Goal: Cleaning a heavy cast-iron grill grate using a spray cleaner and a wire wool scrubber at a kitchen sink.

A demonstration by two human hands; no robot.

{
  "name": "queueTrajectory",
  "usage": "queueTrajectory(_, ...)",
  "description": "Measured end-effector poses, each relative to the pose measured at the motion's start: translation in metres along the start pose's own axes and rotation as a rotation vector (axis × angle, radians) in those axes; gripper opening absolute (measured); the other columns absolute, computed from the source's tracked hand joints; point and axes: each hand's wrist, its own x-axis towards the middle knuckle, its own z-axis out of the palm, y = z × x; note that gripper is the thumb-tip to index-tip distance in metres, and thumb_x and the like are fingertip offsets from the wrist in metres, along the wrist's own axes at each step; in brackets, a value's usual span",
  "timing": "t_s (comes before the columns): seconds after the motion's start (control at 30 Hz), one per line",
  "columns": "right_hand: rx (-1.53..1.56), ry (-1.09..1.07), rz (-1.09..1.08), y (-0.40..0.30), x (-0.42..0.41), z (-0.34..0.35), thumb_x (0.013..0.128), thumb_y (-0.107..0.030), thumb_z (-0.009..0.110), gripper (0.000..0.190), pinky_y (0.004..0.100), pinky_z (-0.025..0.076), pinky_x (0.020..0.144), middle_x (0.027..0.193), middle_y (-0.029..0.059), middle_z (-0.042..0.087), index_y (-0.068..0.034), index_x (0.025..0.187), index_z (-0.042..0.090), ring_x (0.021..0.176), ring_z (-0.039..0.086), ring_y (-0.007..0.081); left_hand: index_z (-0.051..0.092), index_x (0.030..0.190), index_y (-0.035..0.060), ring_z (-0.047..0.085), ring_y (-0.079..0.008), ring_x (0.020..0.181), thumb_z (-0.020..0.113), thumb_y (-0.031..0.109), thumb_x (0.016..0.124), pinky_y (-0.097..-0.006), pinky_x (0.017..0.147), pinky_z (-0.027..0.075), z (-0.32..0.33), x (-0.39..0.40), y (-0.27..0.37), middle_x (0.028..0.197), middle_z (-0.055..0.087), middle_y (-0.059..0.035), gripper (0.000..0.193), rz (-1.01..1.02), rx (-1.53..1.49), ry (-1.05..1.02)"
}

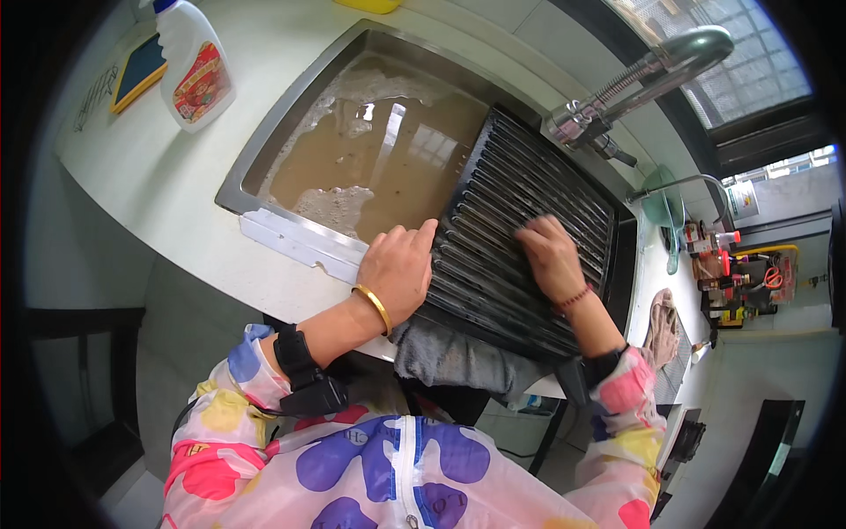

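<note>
A black ridged panel [522,218], probably a range-hood baffle filter, lies slanted across the right side of a steel sink [291,86]. My left hand [400,268] grips the panel's left edge near the front. Over the slats is my right hand [552,254], its fingers curled down to the surface and slightly blurred; whatever may be inside them is hidden. Murky brown water [370,159] with patches of foam fills the sink left of the panel. Under the panel's front edge, a grey cloth [462,357] hangs over the counter edge.
A chrome faucet [575,122] rises behind the sink. On the left counter stand a spray bottle [198,73] and a yellow-edged dark pad [139,73]. A white strip [297,241] lines the front rim. To the right are a green scoop [667,211], bottles [717,244] and a brownish cloth [663,324].
</note>
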Motion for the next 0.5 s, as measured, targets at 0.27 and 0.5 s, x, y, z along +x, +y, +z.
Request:
queueTrajectory(0.27,-0.097,-0.091,-0.085,-0.018,0.040,0.013,0.073,-0.002,0.054,0.021,0.0346,0.048,0.076,0.088,0.0077,0.054,-0.007,0.092,0.063,0.092,0.051,0.0266,0.048,0.123,0.0008,0.052,-0.0307,0.085,0.055,0.008,0.082,-0.0402,0.077,0.041,0.001,-0.005,-0.008,0.087,0.058,-0.0140,0.042,-0.031,-0.009,0.007)
queueTrajectory(0.5,-0.075,-0.041,0.103,-0.009,-0.018,-0.009,0.073,0.001,0.054,0.028,0.0349,0.047,0.079,0.091,0.0093,0.056,-0.005,0.099,0.064,0.092,0.052,0.0274,0.048,0.124,0.0003,0.052,-0.0309,0.087,0.055,0.008,0.082,-0.0404,0.078,0.042,0.000,-0.002,-0.003,0.090,0.059,-0.0132,0.043,-0.001,-0.040,-0.009)
